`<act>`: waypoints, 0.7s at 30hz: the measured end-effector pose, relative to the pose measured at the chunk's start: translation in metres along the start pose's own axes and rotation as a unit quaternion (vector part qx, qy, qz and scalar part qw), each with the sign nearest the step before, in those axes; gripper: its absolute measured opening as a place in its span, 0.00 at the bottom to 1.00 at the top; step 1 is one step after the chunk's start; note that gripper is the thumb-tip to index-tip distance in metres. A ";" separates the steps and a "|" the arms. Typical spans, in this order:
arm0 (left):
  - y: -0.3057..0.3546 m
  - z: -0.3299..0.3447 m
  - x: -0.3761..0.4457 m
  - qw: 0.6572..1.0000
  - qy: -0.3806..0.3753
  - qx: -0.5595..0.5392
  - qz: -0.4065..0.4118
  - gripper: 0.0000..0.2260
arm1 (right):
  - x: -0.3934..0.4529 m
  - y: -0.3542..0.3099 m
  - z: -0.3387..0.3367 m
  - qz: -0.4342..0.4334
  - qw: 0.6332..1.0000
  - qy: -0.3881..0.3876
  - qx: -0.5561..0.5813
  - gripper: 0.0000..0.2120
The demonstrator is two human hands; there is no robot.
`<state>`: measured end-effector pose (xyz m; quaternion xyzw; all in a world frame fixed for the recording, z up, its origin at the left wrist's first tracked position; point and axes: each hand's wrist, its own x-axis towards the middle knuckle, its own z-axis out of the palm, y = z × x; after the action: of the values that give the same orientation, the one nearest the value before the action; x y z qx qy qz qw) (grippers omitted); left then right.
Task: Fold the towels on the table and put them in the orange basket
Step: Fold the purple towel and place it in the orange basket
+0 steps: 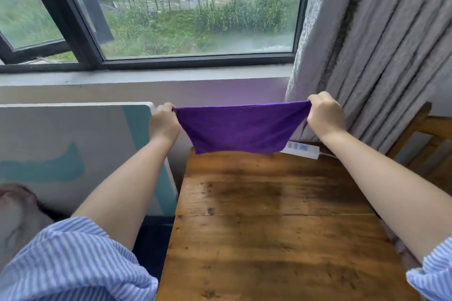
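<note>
I hold the purple towel [241, 129] up in the air, over the far end of the wooden table [274, 215]. My left hand [164, 122] pinches one top corner. My right hand [323, 115] pinches the other top corner. My fingers are curled tight on the cloth, and the top edge runs straight between them.

To do this step well, I think I should keep the top edge pulled flat, with both hands at the same height. Then I can lay the towel down smooth on the wood, or bring the two corners together so they match. If one corner slips, the fold will come out crooked.

The towel hangs down from my fingers. Its bottom edge is just above the table, close to the white power strip [302, 150], which sits under my right hand. I cannot see the orange basket.
</note>
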<state>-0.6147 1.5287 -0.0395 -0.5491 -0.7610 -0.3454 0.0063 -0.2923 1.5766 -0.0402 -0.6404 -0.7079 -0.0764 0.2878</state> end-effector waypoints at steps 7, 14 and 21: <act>-0.069 0.046 -0.068 0.907 -0.294 0.273 0.127 0.13 | -0.108 0.054 0.048 -0.259 0.953 -0.128 -0.094 0.12; -0.112 0.107 -0.183 0.755 -0.487 0.367 0.242 0.12 | -0.232 0.086 0.088 -0.227 0.846 -0.430 -0.220 0.10; -0.139 0.130 -0.249 0.679 -0.588 0.354 0.261 0.12 | -0.297 0.092 0.106 -0.222 0.774 -0.531 -0.265 0.14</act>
<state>-0.5849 1.3691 -0.3077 -0.7721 -0.4996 0.3595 -0.1583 -0.2338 1.3863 -0.3015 -0.4548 -0.8226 0.0297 -0.3399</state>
